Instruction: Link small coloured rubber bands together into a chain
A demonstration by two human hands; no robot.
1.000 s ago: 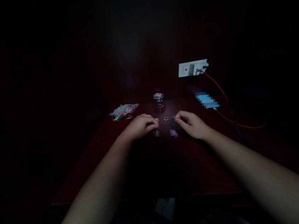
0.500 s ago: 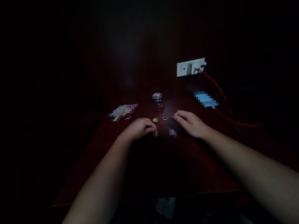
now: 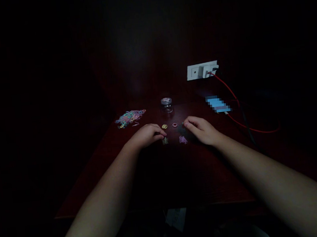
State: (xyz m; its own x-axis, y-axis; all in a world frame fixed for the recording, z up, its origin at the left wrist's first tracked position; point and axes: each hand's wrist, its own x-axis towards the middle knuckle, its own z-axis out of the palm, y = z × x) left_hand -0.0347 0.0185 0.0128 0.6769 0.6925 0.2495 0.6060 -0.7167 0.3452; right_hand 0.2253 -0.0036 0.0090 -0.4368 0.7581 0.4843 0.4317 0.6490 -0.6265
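My left hand (image 3: 150, 134) rests on the table with thumb and fingertips drawn together at the edge of a small pile of dull green bands (image 3: 165, 141). What those fingertips hold, if anything, is too small to make out. Opposite it, my right hand (image 3: 201, 130) pinches at a small green rubber band (image 3: 183, 123), mostly covered by the fingers. Between the hands lie yellow rubber bands (image 3: 164, 126) and a pink rubber band (image 3: 174, 125). Closer to me sits a little heap of purple bands (image 3: 183, 140).
A large heap of mixed coloured bands (image 3: 130, 117) lies at the back left. Behind the hands stands a clear lidded jar (image 3: 166, 105). At right, a blurred-out blue phone-like object (image 3: 217, 104) joins a red cable (image 3: 229, 87) from a wall socket (image 3: 194, 72). The dark table (image 3: 102, 177) ends near me.
Both hands stay almost where they were, with their fingers in nearly the same pose. The view has shifted very slightly; the bands and jar look unmoved.
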